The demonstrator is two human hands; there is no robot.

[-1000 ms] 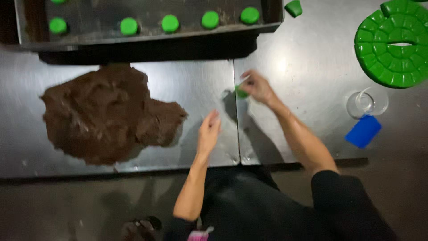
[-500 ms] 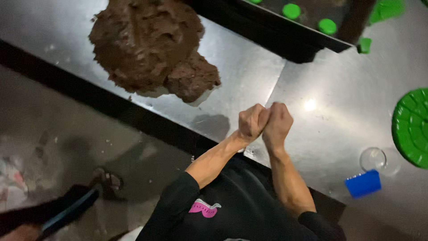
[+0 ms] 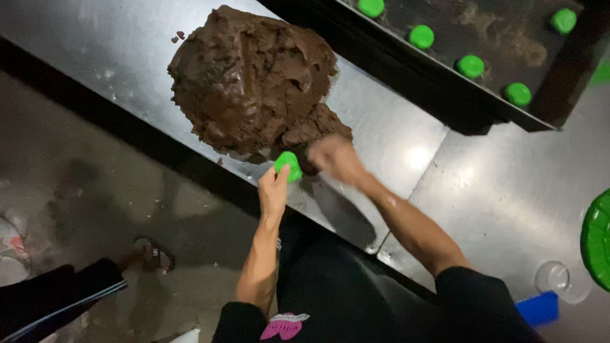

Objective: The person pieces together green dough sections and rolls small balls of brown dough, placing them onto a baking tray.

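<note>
Left hand is pinching a small green mould between its fingers, right at the near edge of the big brown dough mound. Right hand is curled up and blurry, pressed into the lower lump of that dough, can't tell if it's actually got a piece. The dough sits on a shiny steel tabletop. Further back there's a dark tray with 5 green moulds in a row, and off to the right a clear cup next to a blue block.

Dark brown dough mound, bright green mould, green caps, silver-grey steel table.
</note>
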